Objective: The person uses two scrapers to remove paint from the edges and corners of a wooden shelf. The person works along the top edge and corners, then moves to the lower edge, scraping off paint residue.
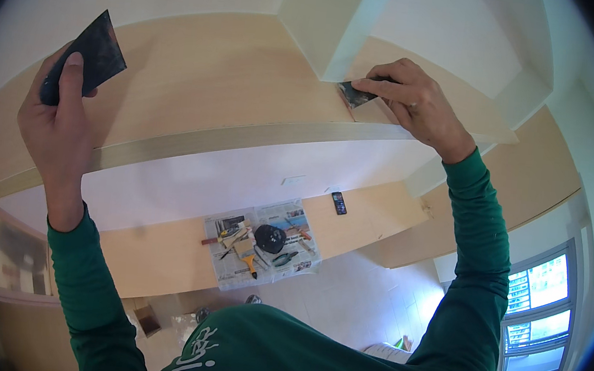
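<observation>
My left hand (61,117) is closed around a dark, flat scraper blade (102,53), held up above the left part of a pale wooden shelf (208,67). The thumb presses on its face. At the right, my right hand (414,100) grips a second dark putty knife (357,96). Its blade rests against the shelf surface near the front edge, close to the foot of a white upright panel (331,30). A thin seam runs across the shelf by that blade. The fingers hide most of this tool's handle.
Below the shelf is a lower wooden counter (151,261). On it lies newspaper (286,220) under plastic, bearing a black round container (270,238), a yellow-handled tool (251,264) and several hand tools. A phone (339,203) lies beside it. A window (537,312) is at the right.
</observation>
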A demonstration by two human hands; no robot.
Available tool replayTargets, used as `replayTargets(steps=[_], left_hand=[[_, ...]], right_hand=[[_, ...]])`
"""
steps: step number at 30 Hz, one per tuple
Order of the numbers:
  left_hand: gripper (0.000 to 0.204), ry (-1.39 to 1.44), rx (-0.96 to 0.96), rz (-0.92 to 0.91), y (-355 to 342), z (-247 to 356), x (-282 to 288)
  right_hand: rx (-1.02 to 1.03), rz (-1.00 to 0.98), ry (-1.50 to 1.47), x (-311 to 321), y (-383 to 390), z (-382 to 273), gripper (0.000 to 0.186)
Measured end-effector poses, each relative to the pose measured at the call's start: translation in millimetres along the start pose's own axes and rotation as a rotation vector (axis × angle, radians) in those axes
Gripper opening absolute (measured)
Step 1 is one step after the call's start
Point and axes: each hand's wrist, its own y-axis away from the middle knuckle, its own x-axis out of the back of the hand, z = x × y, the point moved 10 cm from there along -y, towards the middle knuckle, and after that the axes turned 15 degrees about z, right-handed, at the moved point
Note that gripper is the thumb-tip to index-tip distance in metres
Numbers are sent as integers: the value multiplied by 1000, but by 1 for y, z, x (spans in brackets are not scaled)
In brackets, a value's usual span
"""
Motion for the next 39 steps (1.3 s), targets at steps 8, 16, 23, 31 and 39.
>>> replayTargets(steps=[8,16,23,31,39], left_hand=[[33,28,0,4,1,-2,1],[33,44,11,24,1,-6,4],[33,60,11,29,2,-7,3],[34,59,17,4,2,-3,5],[34,24,15,23,4,-1,6]], right_hand=[[11,-36,-40,-12,-3,7,38],[-27,-26,-85,-12,1,9,41],[8,-63,-41,-16,-2,5,41],[71,-117,45,-4,-16,-6,42],[42,-108,-13,-8,-23,-10,39]])
